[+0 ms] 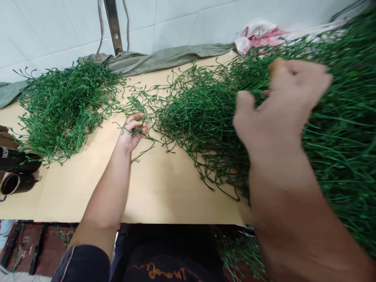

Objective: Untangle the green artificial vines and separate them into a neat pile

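My left hand (135, 131) is closed around a few thin green stems (135, 103) with small bud-like tips, and holds them just above the table. Some stems trail below its fingers. My right hand (289, 98), blurred, hovers over a big heap of the same green stems (202, 109) on the right. Its thumb stands well apart from the bent fingers, with nothing visible between them. An orange patch shows on one finger. Part of the heap is hidden behind this hand and forearm. To the left of my left hand lies a smaller pile of green stems (67, 105).
The tan tabletop (164, 184) ends close to my body. A black flask (19, 159) and a dark mug (17, 184) stand at the left edge. Grey cloth (164, 56) and a pink-white cloth (258, 37) lie along the tiled wall, near a metal post (113, 27).
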Motion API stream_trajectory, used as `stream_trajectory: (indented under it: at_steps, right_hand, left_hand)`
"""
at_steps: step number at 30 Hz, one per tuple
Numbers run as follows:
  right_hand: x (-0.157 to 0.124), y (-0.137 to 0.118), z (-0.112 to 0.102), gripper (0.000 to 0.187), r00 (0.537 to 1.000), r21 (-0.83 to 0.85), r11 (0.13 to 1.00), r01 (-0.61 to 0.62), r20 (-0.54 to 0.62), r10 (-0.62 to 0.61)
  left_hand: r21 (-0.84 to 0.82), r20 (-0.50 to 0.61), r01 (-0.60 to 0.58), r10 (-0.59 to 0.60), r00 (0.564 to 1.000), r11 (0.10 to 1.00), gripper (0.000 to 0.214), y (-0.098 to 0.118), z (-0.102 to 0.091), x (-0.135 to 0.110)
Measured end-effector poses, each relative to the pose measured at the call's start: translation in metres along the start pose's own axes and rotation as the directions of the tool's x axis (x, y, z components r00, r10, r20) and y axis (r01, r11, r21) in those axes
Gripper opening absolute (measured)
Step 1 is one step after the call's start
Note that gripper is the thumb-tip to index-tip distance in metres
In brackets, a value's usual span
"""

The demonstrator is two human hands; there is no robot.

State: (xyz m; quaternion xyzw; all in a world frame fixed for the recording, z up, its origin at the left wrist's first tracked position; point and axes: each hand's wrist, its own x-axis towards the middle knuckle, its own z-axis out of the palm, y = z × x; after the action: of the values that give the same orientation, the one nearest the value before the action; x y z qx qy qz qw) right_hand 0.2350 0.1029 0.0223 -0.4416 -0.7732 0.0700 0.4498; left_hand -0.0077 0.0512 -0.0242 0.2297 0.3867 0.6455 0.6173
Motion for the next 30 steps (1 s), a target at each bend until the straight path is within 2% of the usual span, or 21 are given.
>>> stream_trajectory:
  at_steps: [1,2,3,6,9,12,16,21,27,30]
  right_hand:
    - [-0.001,-0.007,0.010,0.046,0.995,-0.105,0.991,-0.083,-0.056,0.077]
    - [-0.004,-0.016,0.023,0.040,0.996,-0.109,0.992,-0.066,0.045,0.071]
    - [-0.008,-0.025,0.038,0.034,0.990,-0.060,0.997,-0.042,0.134,0.050]
    - [-0.021,-0.051,0.079,0.017,0.953,0.104,0.994,-0.031,0.302,-0.002]
    - [-0.027,-0.065,0.096,0.013,0.905,0.184,0.982,-0.030,0.422,-0.051]
    - [-0.027,-0.069,0.094,0.016,0.887,0.189,0.981,-0.046,0.459,-0.047]
    - [-0.027,-0.067,0.087,0.014,0.892,0.203,0.975,-0.088,0.452,-0.014]
    - [-0.029,-0.068,0.083,0.018,0.898,0.312,0.950,0.023,0.412,-0.157]
    - [-0.033,-0.068,0.077,0.017,0.865,0.451,0.891,0.052,0.424,-0.266]
    - [-0.032,-0.066,0.073,0.017,0.858,0.516,0.856,0.002,0.439,-0.266]
  left_hand:
    - [0.004,0.004,0.001,-0.001,1.000,1.000,0.020,0.000,0.000,-0.001]
    - [0.010,0.014,-0.003,0.002,1.000,1.000,0.020,0.000,0.000,-0.001]
    - [0.020,0.031,-0.009,0.008,0.999,1.000,0.021,0.000,-0.001,-0.002]
    - [0.053,0.115,-0.039,0.032,0.993,0.998,0.020,-0.001,-0.002,-0.002]
    - [0.087,0.143,-0.077,0.064,0.988,0.993,0.014,-0.002,-0.001,-0.003]
    - [0.151,0.108,-0.132,0.116,0.987,0.980,0.022,-0.003,0.002,-0.003]
    - [0.258,0.045,-0.168,0.162,0.986,0.951,0.033,-0.009,0.003,0.001]
    - [0.369,-0.015,-0.248,0.273,0.962,0.896,0.033,-0.015,0.002,0.007]
    - [0.251,-0.268,-0.238,0.304,0.914,0.938,0.035,-0.009,0.002,0.010]
    - [0.195,-0.274,-0.236,0.284,0.919,0.952,0.036,-0.007,0.001,0.009]
